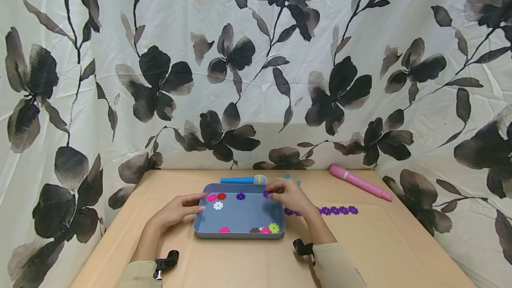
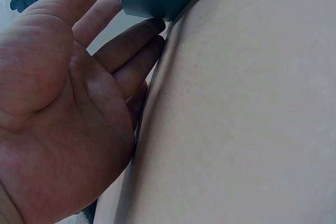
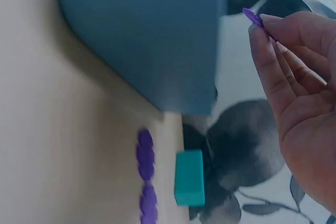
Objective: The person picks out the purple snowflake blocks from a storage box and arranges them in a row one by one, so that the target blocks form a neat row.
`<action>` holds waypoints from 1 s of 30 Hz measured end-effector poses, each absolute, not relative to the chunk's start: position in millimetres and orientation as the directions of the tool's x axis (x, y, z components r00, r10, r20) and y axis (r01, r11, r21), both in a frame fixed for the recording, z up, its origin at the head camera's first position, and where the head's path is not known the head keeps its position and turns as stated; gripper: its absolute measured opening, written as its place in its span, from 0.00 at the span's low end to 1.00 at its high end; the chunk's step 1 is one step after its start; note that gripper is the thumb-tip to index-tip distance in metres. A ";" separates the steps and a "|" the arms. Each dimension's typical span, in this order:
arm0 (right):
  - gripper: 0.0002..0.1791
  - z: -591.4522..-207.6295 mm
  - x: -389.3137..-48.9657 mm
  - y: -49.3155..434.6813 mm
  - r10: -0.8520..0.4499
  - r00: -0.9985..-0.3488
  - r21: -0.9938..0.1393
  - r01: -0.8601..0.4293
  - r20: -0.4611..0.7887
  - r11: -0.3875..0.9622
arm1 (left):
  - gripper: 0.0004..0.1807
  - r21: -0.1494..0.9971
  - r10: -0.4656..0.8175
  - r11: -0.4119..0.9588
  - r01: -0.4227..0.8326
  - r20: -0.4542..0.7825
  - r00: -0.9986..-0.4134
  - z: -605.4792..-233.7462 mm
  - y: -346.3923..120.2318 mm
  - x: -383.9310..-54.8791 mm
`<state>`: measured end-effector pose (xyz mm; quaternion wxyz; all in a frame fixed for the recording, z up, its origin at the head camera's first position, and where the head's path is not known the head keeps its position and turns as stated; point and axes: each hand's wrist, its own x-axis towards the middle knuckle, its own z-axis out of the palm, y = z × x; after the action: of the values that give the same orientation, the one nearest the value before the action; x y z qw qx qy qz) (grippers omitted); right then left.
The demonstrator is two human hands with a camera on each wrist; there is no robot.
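A grey-blue tray (image 1: 240, 236) stands on the table with several small flower pieces in it. My left hand (image 1: 176, 211) holds the tray at its left side, thumb and fingers at the rim; the left wrist view shows the fingers (image 2: 139, 51) against the tray's corner. Over the tray's far right corner, my right hand (image 1: 289, 194) pinches a purple flower piece (image 3: 253, 16) between thumb and fingertips, clear of the tray. Inside lie another purple flower (image 1: 240, 196), a red one (image 1: 222, 196), a white one (image 1: 218, 206) and a yellow-green one (image 1: 274, 228).
Right of the tray runs a row of purple flowers (image 1: 335, 210), partly hidden by my right arm. A blue toy microphone (image 1: 237, 181) lies behind the tray, a pink one (image 1: 362, 184) at the far right. A teal block (image 3: 189, 178) sits behind the right hand. A patterned cloth backs the table.
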<state>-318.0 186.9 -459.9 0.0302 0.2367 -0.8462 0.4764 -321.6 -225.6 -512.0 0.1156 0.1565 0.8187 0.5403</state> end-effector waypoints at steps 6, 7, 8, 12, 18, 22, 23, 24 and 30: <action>0.10 -455.4 -322.1 212.7 -0.311 -0.902 -0.781 -0.420 0.300 0.463 | 0.32 0.923 0.383 0.363 0.131 -0.019 -0.923 -513.9 -225.8 -322.0; 0.10 -454.7 -322.5 217.1 -0.300 -0.905 -0.780 -0.414 0.301 0.469 | 0.32 0.923 0.383 0.361 0.131 -0.019 -0.923 -514.0 -225.7 -322.0; 0.10 -454.1 -322.7 221.7 -0.295 -0.905 -0.776 -0.418 0.308 0.473 | 0.32 0.923 0.385 0.361 0.131 -0.019 -0.923 -513.9 -225.5 -322.0; 0.09 -452.1 -323.2 240.6 -0.261 -0.908 -0.774 -0.417 0.328 0.477 | 0.33 0.927 0.390 0.353 0.127 -0.023 -0.921 -513.8 -224.8 -322.3; 0.11 -443.3 -318.5 270.5 -0.184 -0.921 -0.796 -0.388 0.342 0.464 | 0.33 0.927 0.389 0.355 0.123 -0.027 -0.921 -513.1 -224.6 -322.2; 0.11 -445.9 -317.8 296.0 -0.112 -0.929 -0.813 -0.365 0.354 0.454 | 0.34 0.927 0.387 0.356 0.120 -0.029 -0.922 -512.4 -225.3 -322.6; 0.12 -446.4 -317.2 302.2 -0.097 -0.933 -0.817 -0.352 0.347 0.456 | 0.34 0.927 0.386 0.355 0.119 -0.030 -0.922 -512.4 -225.5 -322.7; 0.12 -446.9 -316.0 308.1 -0.085 -0.935 -0.820 -0.345 0.346 0.457 | 0.34 0.928 0.386 0.354 0.120 -0.028 -0.922 -512.4 -225.6 -322.7; 0.16 -449.5 -307.7 342.6 -0.025 -0.947 -0.808 -0.287 0.321 0.514 | 0.33 0.927 0.382 0.355 0.121 -0.026 -0.924 -513.1 -226.8 -323.4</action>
<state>-307.7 342.6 -449.5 0.1355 0.0909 -0.8596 0.4842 -323.4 -226.8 -513.1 0.1196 0.1543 0.8143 0.5466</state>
